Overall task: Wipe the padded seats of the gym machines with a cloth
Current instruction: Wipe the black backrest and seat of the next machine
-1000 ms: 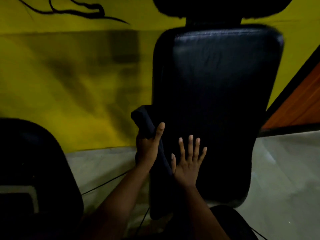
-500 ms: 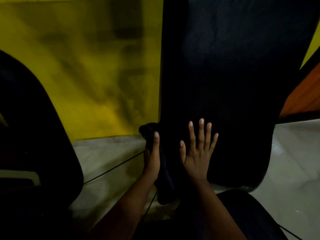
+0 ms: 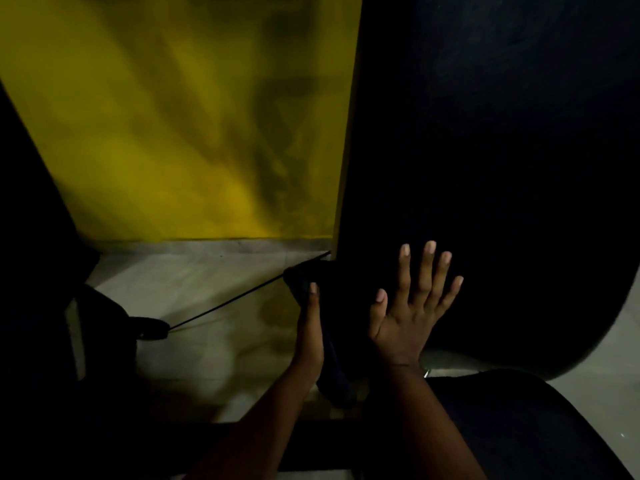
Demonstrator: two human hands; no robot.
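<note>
A tall black padded back rest (image 3: 502,168) fills the right of the view. My right hand (image 3: 408,306) lies flat on its lower left part, fingers straight and spread. A dark cloth (image 3: 332,348) hangs along the pad's left edge, bunched at the top. My left hand (image 3: 310,334) holds the cloth against that edge, thumb along it; its fingers are hidden behind the cloth. Below the back rest a black padded seat (image 3: 519,427) shows at the bottom right.
A yellow wall (image 3: 190,116) stands behind, above a pale tiled floor (image 3: 207,289). A thin black cable (image 3: 242,296) runs across the floor to a dark machine foot (image 3: 149,327). Another black padded part (image 3: 31,237) fills the left edge.
Both hands have slid down the back rest's left edge with the cloth. The view has dropped and moved closer, so the pad's top is out of frame.
</note>
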